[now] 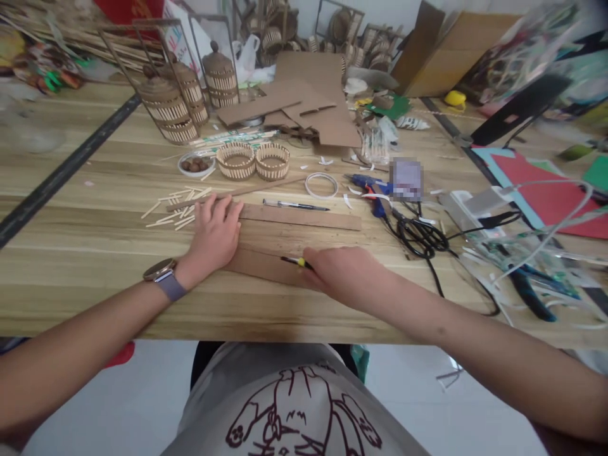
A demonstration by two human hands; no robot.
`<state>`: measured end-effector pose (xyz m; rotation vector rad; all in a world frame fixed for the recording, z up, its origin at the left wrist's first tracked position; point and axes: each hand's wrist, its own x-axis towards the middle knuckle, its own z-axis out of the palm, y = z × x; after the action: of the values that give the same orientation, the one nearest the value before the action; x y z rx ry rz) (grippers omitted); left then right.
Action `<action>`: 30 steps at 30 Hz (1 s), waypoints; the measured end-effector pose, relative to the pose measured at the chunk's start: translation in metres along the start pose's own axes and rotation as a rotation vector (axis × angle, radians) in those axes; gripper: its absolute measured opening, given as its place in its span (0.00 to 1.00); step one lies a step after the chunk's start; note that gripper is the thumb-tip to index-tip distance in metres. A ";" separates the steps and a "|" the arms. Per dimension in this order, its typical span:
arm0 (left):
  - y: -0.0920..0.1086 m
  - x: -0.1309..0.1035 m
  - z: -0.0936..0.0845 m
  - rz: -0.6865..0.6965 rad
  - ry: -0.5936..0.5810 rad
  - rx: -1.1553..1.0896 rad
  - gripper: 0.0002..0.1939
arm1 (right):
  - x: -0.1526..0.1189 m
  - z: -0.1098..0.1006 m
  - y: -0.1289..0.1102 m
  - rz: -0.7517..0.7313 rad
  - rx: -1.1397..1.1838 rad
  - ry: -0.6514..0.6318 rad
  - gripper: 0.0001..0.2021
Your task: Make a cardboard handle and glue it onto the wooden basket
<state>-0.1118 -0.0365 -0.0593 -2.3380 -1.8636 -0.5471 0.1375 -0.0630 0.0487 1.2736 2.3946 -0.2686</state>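
Note:
My left hand (216, 229) lies with fingers spread, its fingertips over the left end of a narrow cardboard strip (304, 218). A second, wider cardboard piece (261, 265) lies nearer the table's front edge, partly under both hands. My right hand (349, 273) is closed round a utility knife (302, 261) with a yellow and black body; its dark tip points left and rests over the nearer cardboard. A pen (297, 204) lies just beyond the narrow strip. Thin wooden sticks (178, 209) are scattered left of my left hand, with a thin brown strip (266, 189) across them.
Beyond are two round stick baskets (236, 160), a bowl of brown balls (196, 164), a tape roll (322, 185) and stacked cardboard (308, 95). On the right lie a blue glue gun (365, 183), coiled black cable (420, 235), a power strip (475, 212) and pliers (529, 294). Lantern-like models (164, 104) stand back left.

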 end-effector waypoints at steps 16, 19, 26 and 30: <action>0.003 -0.001 0.001 -0.004 0.016 -0.035 0.24 | 0.061 -0.010 -0.037 -0.236 -0.098 0.088 0.15; 0.002 -0.001 0.001 -0.005 0.000 -0.061 0.24 | 0.061 -0.016 -0.040 -0.228 -0.109 0.051 0.15; 0.002 -0.002 0.001 -0.021 -0.015 -0.070 0.24 | 0.059 -0.022 -0.041 -0.222 -0.163 -0.017 0.14; 0.002 -0.003 0.001 -0.017 -0.014 -0.042 0.24 | 0.056 -0.023 -0.040 -0.219 -0.190 0.002 0.14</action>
<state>-0.1102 -0.0393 -0.0611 -2.3596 -1.8981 -0.5788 0.0704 -0.0359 0.0435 0.9296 2.4950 -0.0991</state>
